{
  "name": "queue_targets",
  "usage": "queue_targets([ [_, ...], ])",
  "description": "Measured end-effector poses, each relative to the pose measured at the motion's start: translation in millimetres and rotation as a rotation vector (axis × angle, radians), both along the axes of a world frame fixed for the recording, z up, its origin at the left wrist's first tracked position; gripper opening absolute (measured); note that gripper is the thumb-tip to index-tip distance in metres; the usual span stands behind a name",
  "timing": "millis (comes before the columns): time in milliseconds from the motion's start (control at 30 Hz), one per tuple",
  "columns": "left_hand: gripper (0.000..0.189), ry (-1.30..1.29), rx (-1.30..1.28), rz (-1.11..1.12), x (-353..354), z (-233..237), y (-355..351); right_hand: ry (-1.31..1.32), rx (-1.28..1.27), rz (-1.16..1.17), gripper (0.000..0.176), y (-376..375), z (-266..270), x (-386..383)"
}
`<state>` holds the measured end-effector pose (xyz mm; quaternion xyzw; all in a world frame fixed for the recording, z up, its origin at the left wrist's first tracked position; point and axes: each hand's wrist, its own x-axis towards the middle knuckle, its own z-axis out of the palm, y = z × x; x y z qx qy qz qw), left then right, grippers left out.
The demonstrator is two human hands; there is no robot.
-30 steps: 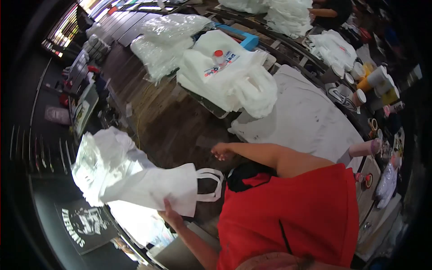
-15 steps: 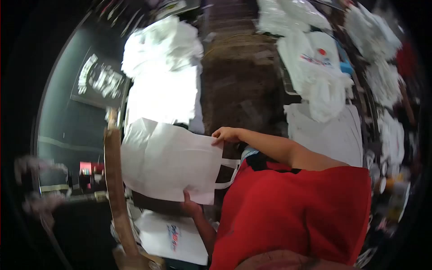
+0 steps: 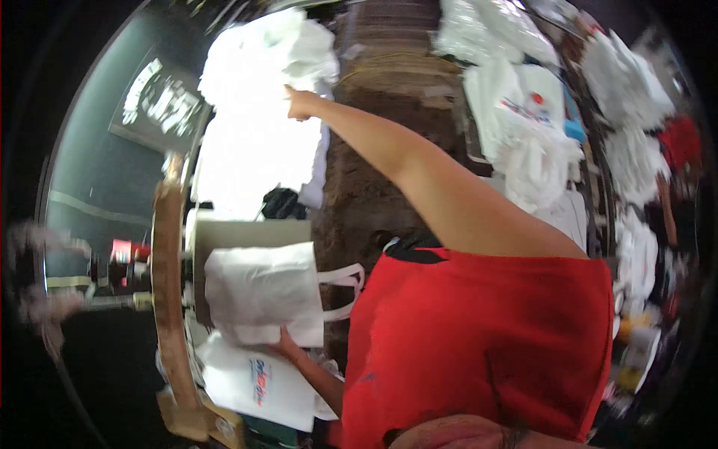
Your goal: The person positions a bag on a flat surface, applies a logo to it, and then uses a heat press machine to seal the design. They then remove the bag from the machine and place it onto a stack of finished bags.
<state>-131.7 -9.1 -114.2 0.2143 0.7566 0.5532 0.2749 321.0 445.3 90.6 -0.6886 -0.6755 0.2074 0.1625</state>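
Down by the wooden rail (image 3: 166,284), the left hand (image 3: 288,346) has its fingers clamped on the lower edge of a white tote bag (image 3: 258,295). The bag lies over a grey board (image 3: 239,232), handles toward the red shirt (image 3: 479,337), with a printed bag (image 3: 258,382) just beneath. The right hand (image 3: 299,103) is stretched out to the pile of white bags (image 3: 262,67) at the grey worktop's (image 3: 97,202) edge. Its fingers are bunched against the pile; whether they're gripping, can't tell.
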Motion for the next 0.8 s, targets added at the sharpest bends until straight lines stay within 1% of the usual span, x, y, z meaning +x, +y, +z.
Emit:
queue_targets([
  [67, 0.078, 0.259, -0.115, -0.021, 1.9, 20.5, 9.4, -0.226, -0.017, 0.207, 0.108, 117.2, -53.3, 21.6],
  [133, 0.075, 0.352, -0.045, -0.135, -10.0, 23.7, 15.4, -0.226, 0.026, 0.224, 0.106, 114.8, -28.9, 27.7],
  [167, 0.073, 0.307, -0.043, -0.153, -6.6, 31.5, 17.1, -0.324, 0.021, 0.311, 0.103, 113.2, -16.0, 29.3],
  [200, 0.073, 0.315, -0.039, -0.165, -6.9, 34.8, 23.3, -0.422, 0.012, 0.400, 0.100, 108.7, -6.4, 30.9],
  [233, 0.073, 0.276, -0.058, -0.199, -8.3, 36.4, 26.3, -0.235, -0.044, 0.278, 0.088, 98.4, 0.7, 30.8],
  [267, 0.073, 0.239, -0.080, -0.233, -13.2, 36.9, 27.4, -0.227, -0.047, 0.265, 0.088, 109.6, -6.3, 36.7],
  [333, 0.074, 0.166, -0.125, -0.292, -23.8, 38.4, 26.2, -0.351, -0.171, 0.425, 0.079, 132.4, -16.0, 40.0],
  [367, 0.074, 0.128, -0.149, -0.317, -28.5, 38.2, 25.5, -0.605, -0.025, 0.536, 0.057, 118.7, -9.1, 47.5],
  [433, 0.074, 0.090, -0.177, -0.316, -27.7, 37.4, 26.1, -0.134, 0.199, 0.127, 0.036, 46.5, 26.9, 65.3],
  [467, 0.075, 0.024, -0.184, -0.257, -20.5, 38.1, 29.6, -0.121, 0.368, 0.158, 0.027, 54.5, 8.8, 74.5],
  [500, 0.076, -0.046, -0.183, -0.177, -20.9, 41.9, 26.2, -0.487, 0.500, 0.396, 0.029, 83.0, -10.4, 84.9],
  [533, 0.079, 0.079, -0.201, -0.226, -41.4, 19.9, 27.8, -0.050, 0.286, 0.128, 0.027, 45.8, 23.4, 77.8],
  [567, 0.079, 0.059, -0.177, -0.224, -22.4, 42.8, 25.8, -0.199, 0.503, 0.208, 0.026, 55.0, 15.1, 76.6],
  [600, 0.079, 0.064, -0.089, -0.313, -40.1, 27.5, 22.5, -0.607, 0.416, 0.446, 0.024, 66.2, 15.0, 82.7],
  [633, 0.073, 0.208, -0.284, -0.294, -27.6, 48.6, 25.2, 0.153, 0.238, 0.003, 0.039, 55.4, 16.0, 71.3],
  [667, 0.077, 0.250, -0.249, -0.305, -48.9, 23.0, 23.5, 0.213, 0.145, 0.198, 0.049, 86.7, -11.9, 84.7],
  [700, 0.083, 0.178, -0.117, -0.305, -80.3, -25.2, 16.9, 0.446, 0.057, 0.033, 0.033, 43.9, 20.9, 75.7],
  [733, 0.097, 0.046, -0.152, -0.187, -29.0, 34.7, 17.4, 0.227, -0.019, 0.239, 0.024, 79.9, -14.7, 89.3],
  [767, 0.103, 0.384, -0.358, -0.103, -79.4, -36.5, 15.2, 0.421, -0.243, -0.004, 0.020, 51.1, 8.5, 74.1],
  [800, 0.100, 0.174, -0.180, -0.052, -71.0, -35.5, 5.5, 0.343, -0.229, 0.219, 0.023, 46.1, -6.0, 63.1],
])
